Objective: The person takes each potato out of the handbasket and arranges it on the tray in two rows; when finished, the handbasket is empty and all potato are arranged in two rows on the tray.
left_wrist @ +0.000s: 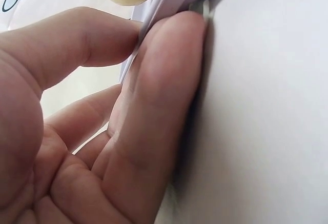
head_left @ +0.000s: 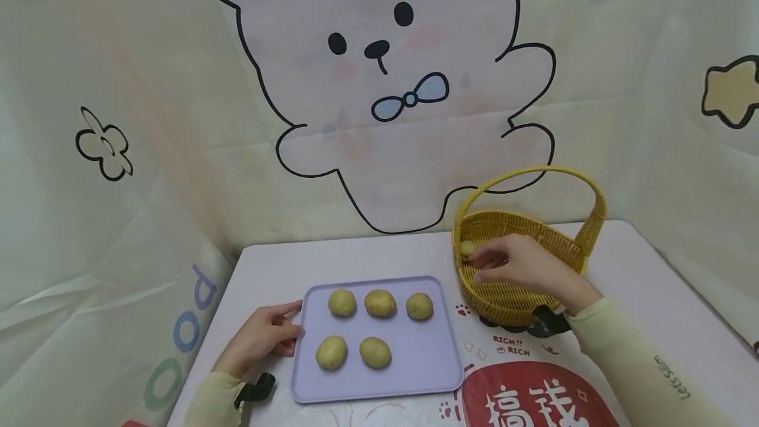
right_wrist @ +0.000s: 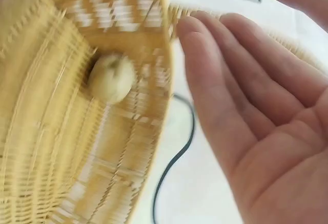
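A lavender tray [head_left: 403,374] lies on the table with several potatoes [head_left: 380,304] in two rows, three at the back and two in front. At its left edge, my left hand [head_left: 263,336] pinches the rim; up close in the left wrist view, thumb and finger meet at the tray's edge [left_wrist: 163,2]. Over the yellow wicker basket [head_left: 504,312] hovers my right hand [head_left: 524,265], its fingers loosely extended and holding nothing. Inside the basket a single potato [right_wrist: 111,78] rests against the wall, partly hidden by the basket and right hand in the head view.
An arched handle [head_left: 536,170] rises over the basket, which stands at the table's back right. Under the tray and basket, the white tabletop carries a red printed patch [head_left: 534,394]. A cloth backdrop [head_left: 409,157] with a cartoon bear hangs behind the table.
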Available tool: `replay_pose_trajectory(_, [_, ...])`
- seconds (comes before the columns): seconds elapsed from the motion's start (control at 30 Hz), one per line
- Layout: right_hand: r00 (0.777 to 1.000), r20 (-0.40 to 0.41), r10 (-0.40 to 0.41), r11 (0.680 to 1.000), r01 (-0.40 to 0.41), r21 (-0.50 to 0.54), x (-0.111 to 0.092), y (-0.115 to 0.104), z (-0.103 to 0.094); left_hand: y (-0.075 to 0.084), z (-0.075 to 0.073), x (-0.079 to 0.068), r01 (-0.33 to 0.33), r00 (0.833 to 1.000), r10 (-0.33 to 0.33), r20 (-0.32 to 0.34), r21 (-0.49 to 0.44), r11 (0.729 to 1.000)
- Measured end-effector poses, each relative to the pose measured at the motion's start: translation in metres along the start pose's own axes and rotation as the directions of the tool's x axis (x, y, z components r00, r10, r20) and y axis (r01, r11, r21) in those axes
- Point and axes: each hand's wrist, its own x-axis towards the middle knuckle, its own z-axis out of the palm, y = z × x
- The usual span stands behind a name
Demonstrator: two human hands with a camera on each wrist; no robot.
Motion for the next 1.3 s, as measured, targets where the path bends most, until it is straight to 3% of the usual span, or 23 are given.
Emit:
replay_pose_trajectory(0.2, [0.998,-0.042,0.044,0.999,-0.044,0.001,0.026,0.033,-0.017,0.0,0.0,0.001,-0.01,1.0,0.01,0.0,0.01,1.0])
replay_pose_trajectory(0.43, [0.996,-0.006,0.084,0.995,-0.084,0.051,0.053,0.06,-0.006,-0.008,-0.002,-0.007,0.003,1.0,-0.003,0.007,-0.016,1.0])
replay_pose_trajectory(0.67, [0.992,0.004,0.125,0.992,-0.125,0.004,0.067,0.079,-0.006,-0.006,-0.001,-0.002,-0.026,1.0,0.026,0.015,-0.022,0.999])
replay_pose_trajectory(1.03, [0.989,0.037,0.141,0.989,-0.139,-0.043,0.078,0.086,-0.003,-0.004,0.0,0.0,-0.02,1.0,0.02,0.002,-0.024,1.0])
replay_pose_trajectory(1.3, [0.988,0.055,0.142,0.99,-0.141,-0.02,0.087,0.081,0.005,-0.003,0.0,0.001,-0.022,1.0,0.023,0.017,-0.041,0.999])
